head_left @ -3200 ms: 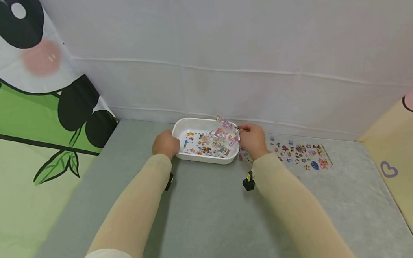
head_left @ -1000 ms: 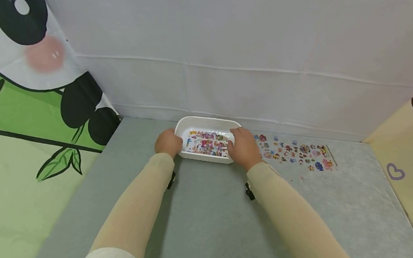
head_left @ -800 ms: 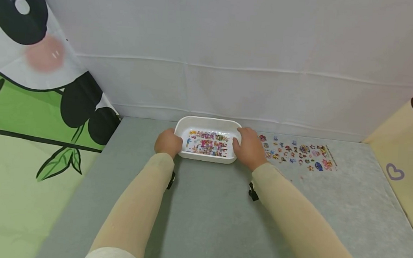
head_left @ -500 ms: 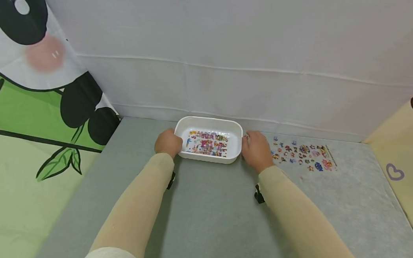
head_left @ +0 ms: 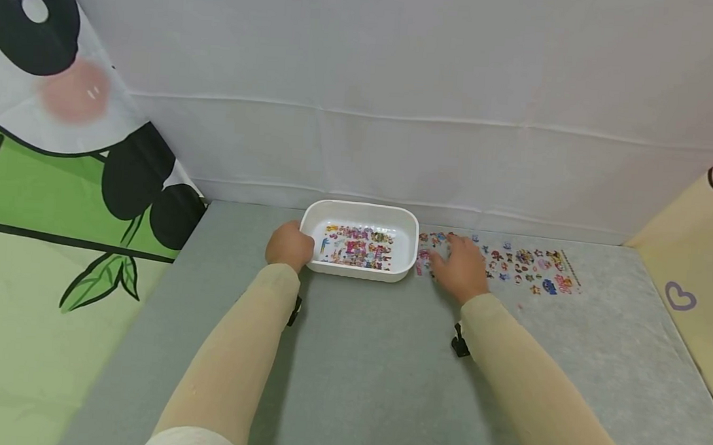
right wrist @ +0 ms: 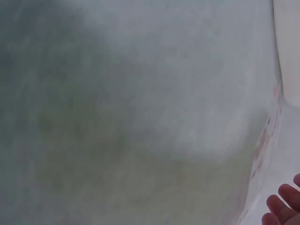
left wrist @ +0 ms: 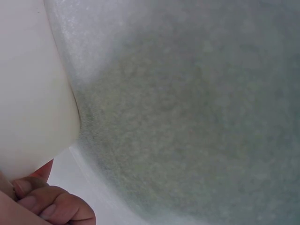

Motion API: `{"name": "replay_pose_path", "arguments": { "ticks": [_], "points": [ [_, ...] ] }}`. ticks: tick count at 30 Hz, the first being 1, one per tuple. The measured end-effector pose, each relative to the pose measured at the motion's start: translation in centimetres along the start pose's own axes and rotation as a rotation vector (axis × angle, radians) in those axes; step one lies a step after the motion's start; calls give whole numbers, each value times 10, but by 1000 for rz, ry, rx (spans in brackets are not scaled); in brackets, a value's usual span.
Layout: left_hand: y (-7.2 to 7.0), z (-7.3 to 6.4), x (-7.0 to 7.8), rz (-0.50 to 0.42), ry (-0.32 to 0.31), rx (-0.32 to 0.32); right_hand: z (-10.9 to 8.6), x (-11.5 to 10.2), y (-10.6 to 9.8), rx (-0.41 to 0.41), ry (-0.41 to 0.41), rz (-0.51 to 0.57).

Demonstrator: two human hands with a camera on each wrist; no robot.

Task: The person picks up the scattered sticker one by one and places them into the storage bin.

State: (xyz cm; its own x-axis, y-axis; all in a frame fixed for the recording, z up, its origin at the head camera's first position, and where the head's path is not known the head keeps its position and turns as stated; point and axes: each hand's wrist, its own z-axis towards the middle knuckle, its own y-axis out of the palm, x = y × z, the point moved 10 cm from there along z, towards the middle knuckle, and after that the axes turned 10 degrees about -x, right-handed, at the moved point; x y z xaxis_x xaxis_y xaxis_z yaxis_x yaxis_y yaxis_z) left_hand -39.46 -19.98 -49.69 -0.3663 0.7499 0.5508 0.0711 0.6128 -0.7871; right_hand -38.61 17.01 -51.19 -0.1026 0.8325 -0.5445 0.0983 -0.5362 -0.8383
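A white tray [head_left: 358,274] stands near the back edge of the table, with clear sheets of colourful stickers [head_left: 357,248] lying inside. My left hand [head_left: 290,246] grips the tray's left end; in the left wrist view its curled fingers [left wrist: 61,205] are at the tray wall [left wrist: 37,93]. Right of the tray, more clear sticker sheets [head_left: 425,254] lie flat. Over them is my right hand [head_left: 462,270], thumb and fingers spread, holding nothing that I can see. In the right wrist view its relaxed fingers [right wrist: 281,208] show near a sheet's edge [right wrist: 262,145].
The grey cloth-covered table [head_left: 353,372] runs up to a pale hanging cloth [head_left: 348,161] just behind the tray. A printed panel [head_left: 58,197] borders the left side, and a yellowish one [head_left: 688,317] the right. Further stickers [head_left: 528,263] extend to the right of my right hand.
Earlier my right hand laid a sticker sheet into the tray and touched the sheets there. It then moved right, off the tray's right end and over the table sheets. My left hand stays put.
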Motion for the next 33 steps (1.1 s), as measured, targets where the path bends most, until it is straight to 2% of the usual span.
{"name": "replay_pose_path", "arguments": {
  "ticks": [6,14,25,33],
  "points": [
    [0,-1,0,-7,-4,-2,-3,18,-4,-10,34,-49],
    [0,-1,-2,-14,-13,7,-5,34,3,-93,76,-79],
    [1,2,-2,-5,-13,1,-3,40,8,-120,94,-111],
    [2,2,-2,-6,-16,4,-4,39,5,-130,53,-105]
  ]
}}
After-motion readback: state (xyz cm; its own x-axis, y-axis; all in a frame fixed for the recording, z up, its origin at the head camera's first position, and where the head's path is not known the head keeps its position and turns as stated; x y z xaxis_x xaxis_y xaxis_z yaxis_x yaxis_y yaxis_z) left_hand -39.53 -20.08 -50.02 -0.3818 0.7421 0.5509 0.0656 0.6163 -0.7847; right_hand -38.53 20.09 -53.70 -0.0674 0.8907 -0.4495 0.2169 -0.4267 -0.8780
